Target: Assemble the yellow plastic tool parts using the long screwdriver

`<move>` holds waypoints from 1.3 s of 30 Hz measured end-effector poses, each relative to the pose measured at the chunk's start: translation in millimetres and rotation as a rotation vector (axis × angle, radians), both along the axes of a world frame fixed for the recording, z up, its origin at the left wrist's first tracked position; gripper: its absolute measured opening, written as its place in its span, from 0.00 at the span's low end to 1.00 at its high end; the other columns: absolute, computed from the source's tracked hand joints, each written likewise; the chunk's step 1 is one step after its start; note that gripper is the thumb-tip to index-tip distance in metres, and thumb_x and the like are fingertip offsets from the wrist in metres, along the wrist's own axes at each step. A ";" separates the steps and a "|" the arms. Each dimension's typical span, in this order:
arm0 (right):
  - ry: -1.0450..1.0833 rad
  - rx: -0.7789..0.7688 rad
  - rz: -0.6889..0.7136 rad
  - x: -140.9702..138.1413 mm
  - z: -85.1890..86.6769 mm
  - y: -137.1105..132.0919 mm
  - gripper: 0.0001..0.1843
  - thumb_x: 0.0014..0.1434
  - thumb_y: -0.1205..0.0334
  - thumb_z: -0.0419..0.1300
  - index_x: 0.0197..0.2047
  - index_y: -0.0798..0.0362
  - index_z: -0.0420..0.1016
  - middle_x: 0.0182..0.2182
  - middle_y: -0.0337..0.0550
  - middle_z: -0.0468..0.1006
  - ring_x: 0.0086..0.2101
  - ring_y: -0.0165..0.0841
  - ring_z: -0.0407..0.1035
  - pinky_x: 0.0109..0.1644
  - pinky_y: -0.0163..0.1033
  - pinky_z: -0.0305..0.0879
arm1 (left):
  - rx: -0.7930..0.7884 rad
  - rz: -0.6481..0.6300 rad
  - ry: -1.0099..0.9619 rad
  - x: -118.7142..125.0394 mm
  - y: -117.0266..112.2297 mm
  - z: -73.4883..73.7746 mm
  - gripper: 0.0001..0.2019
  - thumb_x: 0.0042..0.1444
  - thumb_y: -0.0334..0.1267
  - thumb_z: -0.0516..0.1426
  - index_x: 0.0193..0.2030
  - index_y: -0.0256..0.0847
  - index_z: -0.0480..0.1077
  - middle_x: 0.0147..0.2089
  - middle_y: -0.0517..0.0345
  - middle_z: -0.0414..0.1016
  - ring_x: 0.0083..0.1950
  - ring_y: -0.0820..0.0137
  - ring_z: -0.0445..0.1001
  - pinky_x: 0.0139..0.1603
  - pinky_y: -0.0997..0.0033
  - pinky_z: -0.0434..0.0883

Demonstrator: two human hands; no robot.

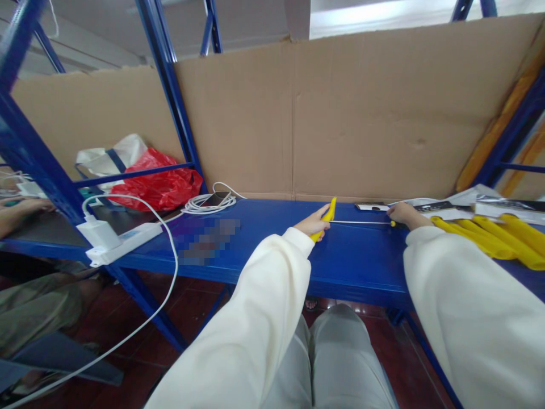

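My left hand is closed around a yellow curved handle, which stands tilted above the blue tabletop. From it a thin metal rod runs level to the right and ends in a small yellow tip. Beside that tip is my right hand, its fingers drawn together; what they hold, if anything, is too small to make out. Several long yellow pieces lie side by side to the right of my right hand, partly behind the sleeve.
On the blue table, a coiled white cable lies at the back left. A white power strip is near the left post, beside a red plastic bag. Clear packaging lies back right. Cardboard walls the back. Another person's hand is far left.
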State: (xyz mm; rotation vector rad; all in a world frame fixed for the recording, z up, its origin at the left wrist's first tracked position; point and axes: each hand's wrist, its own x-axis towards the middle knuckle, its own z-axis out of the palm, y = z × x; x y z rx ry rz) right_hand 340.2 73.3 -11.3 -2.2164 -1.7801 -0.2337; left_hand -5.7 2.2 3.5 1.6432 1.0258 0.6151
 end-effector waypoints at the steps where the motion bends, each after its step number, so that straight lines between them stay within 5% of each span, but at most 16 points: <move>1: -0.011 -0.054 -0.036 -3.0 2.8 -1.8 0.14 0.56 0.68 0.63 0.39 0.53 0.91 0.35 0.55 0.86 0.43 0.49 0.82 0.48 0.45 0.76 | -0.001 0.003 -0.001 -0.1 -0.2 0.2 0.49 0.64 0.21 0.52 0.86 0.54 0.39 0.44 0.56 0.78 0.19 0.81 0.59 0.22 0.79 0.62; 6: -0.037 -0.171 -0.111 -16.1 11.9 -9.9 0.14 0.58 0.69 0.62 0.41 0.57 0.90 0.37 0.59 0.86 0.42 0.50 0.82 0.46 0.45 0.76 | -0.013 -0.008 -0.029 -0.5 -0.5 0.2 0.48 0.65 0.21 0.53 0.86 0.54 0.40 0.39 0.62 0.75 0.19 0.81 0.60 0.22 0.80 0.62; 15: 0.146 0.028 -0.045 -24.2 12.6 -15.6 0.11 0.51 0.74 0.63 0.32 0.53 0.85 0.34 0.56 0.85 0.46 0.49 0.82 0.51 0.43 0.74 | -0.041 0.008 -0.053 -1.2 0.8 0.3 0.48 0.64 0.21 0.53 0.86 0.54 0.40 0.39 0.61 0.74 0.19 0.80 0.61 0.24 0.78 0.62; 20: 0.491 0.320 0.231 -63.4 17.3 -10.6 0.08 0.52 0.72 0.66 0.31 0.49 0.75 0.30 0.46 0.81 0.39 0.42 0.79 0.53 0.47 0.76 | -0.083 0.021 -0.108 -1.1 -1.5 1.1 0.48 0.63 0.20 0.52 0.86 0.55 0.41 0.38 0.64 0.73 0.20 0.80 0.61 0.24 0.78 0.62; 25: 0.785 0.371 0.578 -119.0 15.1 -13.4 0.15 0.50 0.67 0.70 0.32 0.47 0.66 0.29 0.40 0.76 0.34 0.37 0.75 0.51 0.51 0.77 | -0.104 -0.002 -0.147 -0.4 -4.3 2.3 0.49 0.63 0.20 0.52 0.86 0.56 0.40 0.32 0.69 0.66 0.19 0.78 0.61 0.23 0.79 0.60; 29: 0.861 0.376 0.679 -142.0 8.6 -17.4 0.17 0.51 0.64 0.72 0.33 0.46 0.64 0.30 0.39 0.74 0.35 0.37 0.74 0.51 0.52 0.77 | -0.121 -0.044 -0.165 -0.9 -3.2 2.0 0.50 0.62 0.21 0.53 0.86 0.57 0.40 0.32 0.69 0.67 0.19 0.78 0.62 0.23 0.79 0.61; 39: 0.936 0.363 0.756 -143.4 -0.5 -24.7 0.20 0.50 0.60 0.74 0.35 0.46 0.64 0.30 0.37 0.74 0.35 0.35 0.74 0.46 0.46 0.78 | -0.157 -0.091 -0.182 -3.2 2.5 -1.2 0.53 0.61 0.22 0.57 0.86 0.58 0.37 0.33 0.70 0.68 0.19 0.79 0.62 0.24 0.79 0.61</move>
